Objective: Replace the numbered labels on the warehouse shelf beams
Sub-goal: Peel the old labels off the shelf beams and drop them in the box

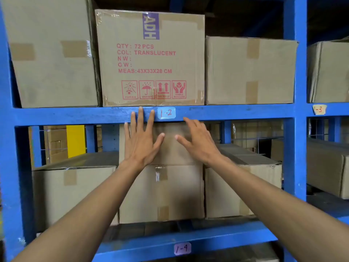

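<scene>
Reaching open left hand beside 1-2 label.

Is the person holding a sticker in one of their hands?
No, the left hand and the right hand are both open and empty, fingers spread near the pale blue "1-2" label on the blue metal shelf beam.

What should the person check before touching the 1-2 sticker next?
1. 1-2 label is on the beam, number readable: ok.
2. Left hand empty, fingers spread: ok.
3. Right hand empty: ok.
4. Nothing covers the label; the left fingertips sit just beside it: ok.
5. Label edges stuck down flat: cannot tell.
6. Replacement label ready nearby: cannot tell, none in view.
</scene>
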Motion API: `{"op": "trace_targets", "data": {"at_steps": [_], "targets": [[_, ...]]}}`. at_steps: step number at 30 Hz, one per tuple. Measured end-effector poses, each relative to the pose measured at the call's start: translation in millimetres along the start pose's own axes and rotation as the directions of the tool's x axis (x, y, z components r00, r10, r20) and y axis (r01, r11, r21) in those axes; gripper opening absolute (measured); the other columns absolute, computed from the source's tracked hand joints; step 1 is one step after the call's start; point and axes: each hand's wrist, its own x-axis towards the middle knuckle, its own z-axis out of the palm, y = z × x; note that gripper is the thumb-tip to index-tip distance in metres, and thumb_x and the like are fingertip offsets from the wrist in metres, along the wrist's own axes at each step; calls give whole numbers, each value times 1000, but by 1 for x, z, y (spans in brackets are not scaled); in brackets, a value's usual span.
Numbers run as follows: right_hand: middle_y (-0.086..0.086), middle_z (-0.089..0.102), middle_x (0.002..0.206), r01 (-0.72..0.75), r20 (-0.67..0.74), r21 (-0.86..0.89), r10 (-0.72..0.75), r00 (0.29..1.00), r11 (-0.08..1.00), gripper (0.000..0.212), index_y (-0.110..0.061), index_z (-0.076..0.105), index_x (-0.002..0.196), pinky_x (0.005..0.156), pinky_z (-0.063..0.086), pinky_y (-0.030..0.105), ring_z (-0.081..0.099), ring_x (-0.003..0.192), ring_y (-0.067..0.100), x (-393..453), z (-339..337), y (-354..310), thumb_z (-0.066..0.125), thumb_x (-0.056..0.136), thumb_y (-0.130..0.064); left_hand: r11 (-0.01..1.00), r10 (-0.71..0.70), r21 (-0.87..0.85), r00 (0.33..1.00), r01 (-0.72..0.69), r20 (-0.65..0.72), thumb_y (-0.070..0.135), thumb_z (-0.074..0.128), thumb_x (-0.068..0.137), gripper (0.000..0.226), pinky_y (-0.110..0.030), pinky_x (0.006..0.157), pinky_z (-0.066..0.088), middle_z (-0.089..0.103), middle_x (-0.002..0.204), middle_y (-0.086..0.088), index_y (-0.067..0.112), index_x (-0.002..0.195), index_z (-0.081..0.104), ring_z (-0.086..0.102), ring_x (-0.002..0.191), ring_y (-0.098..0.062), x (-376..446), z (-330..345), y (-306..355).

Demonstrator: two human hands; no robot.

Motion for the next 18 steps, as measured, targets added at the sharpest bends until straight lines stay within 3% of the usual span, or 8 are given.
{"op": "trace_targets", "data": {"at_steps": [5, 9, 14, 18], "targets": [[6, 42, 143, -13, -80, 74, 19, 997, 997, 67, -14, 30, 151, 112, 34, 43, 36, 133, 26, 45, 11, -2, 54, 96, -42, 998, 18, 54, 997, -14, -81, 50, 31, 100, 70, -55, 122, -4, -13, 166, -4, 28, 157, -2, -17, 151, -29, 40, 16, -26], [4, 48, 127, 14, -242, -16, -18, 970, 1000, 56, -20, 39, 148, 101, 42, 44, 43, 119, 25, 66, 24, 3, 54, 96, -39, 990, 72, 133, 983, -50, -166, 53, 21, 101, 66, -53, 120, -12, -14, 166, -2, 33, 155, -9, -19, 151, -29, 50, 34, -41], [5, 54, 110, 12, -460, -124, -68, 885, 992, 42, -25, 59, 134, 82, 48, 41, 50, 104, 26, 74, 46, 3, 59, 93, -37, 988, 98, 144, 963, -63, -251, 55, 19, 100, 65, -52, 119, -13, -8, 167, -2, 32, 157, -3, -13, 152, -32, 54, 45, -44], [2, 58, 102, -10, -586, -103, -52, 809, 995, 32, -29, 68, 122, 72, 47, 36, 53, 95, 24, 78, 55, 1, 64, 90, -35, 988, 105, 142, 956, -67, -274, 55, 21, 101, 65, -53, 119, -11, -6, 167, -1, 32, 157, -2, -12, 152, -31, 54, 48, -46]]}}
